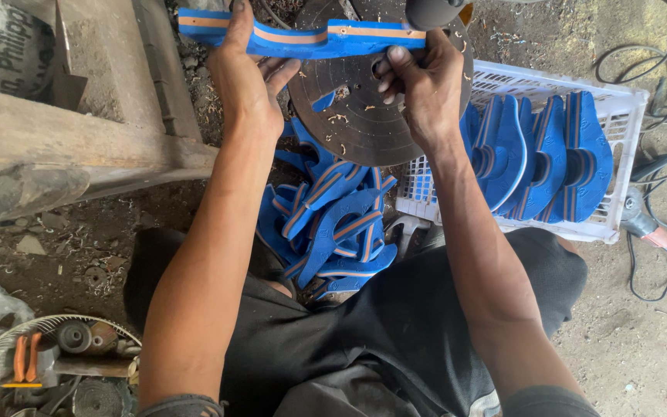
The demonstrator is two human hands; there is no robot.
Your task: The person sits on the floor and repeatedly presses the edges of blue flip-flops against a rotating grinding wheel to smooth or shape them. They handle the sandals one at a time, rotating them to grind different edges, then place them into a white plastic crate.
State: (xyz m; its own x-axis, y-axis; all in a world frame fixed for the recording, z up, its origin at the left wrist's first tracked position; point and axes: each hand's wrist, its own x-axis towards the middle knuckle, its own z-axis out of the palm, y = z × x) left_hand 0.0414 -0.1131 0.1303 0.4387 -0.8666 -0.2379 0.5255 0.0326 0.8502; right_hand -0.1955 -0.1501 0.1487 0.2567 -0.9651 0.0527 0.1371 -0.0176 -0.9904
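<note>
My left hand and my right hand both grip a blue flip-flop sole with an orange stripe along its edge. I hold it sideways across the top of a dark round metal disc dusted with shavings. The left hand has the sole's left end, the right hand its right end. Below the disc, between my forearms, lies a pile of blue and orange sandal straps.
A white plastic crate at the right holds several blue soles standing on edge. A wooden beam runs at the left. Cables and a power tool lie far right. A wire fan guard with tools sits bottom left.
</note>
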